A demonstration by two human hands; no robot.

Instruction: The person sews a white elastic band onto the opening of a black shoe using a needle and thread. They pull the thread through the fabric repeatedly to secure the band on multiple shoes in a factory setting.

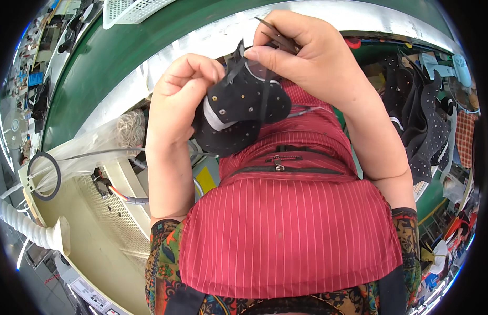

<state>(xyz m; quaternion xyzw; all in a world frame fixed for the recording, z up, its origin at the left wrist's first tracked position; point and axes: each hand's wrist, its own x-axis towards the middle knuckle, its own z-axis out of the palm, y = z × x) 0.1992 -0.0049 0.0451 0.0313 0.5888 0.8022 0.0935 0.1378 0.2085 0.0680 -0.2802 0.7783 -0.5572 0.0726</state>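
White ridged hose (27,227) far out left of the left hand, low. Black ring (30,167) left of that hand; clear plastic bag (89,152) between the two, a bunch of pale loops (131,129) inside at the end nearest the hand. White basket (134,11) beyond the left hand, on the green counter (78,86). Left hand (180,94) — thumb and fingers together, pinching the near-left edge of the black cap (234,105). Cap hangs between both hands, eyelets and a grey band showing. Right hand (320,58) — thumb and forefinger clamped on the cap's upper edge, dark scissors (281,39) also gripped, blades pointing left. Red striped apron (286,231) below both hands. Dark spotted fabric (414,113) right of the right hand.
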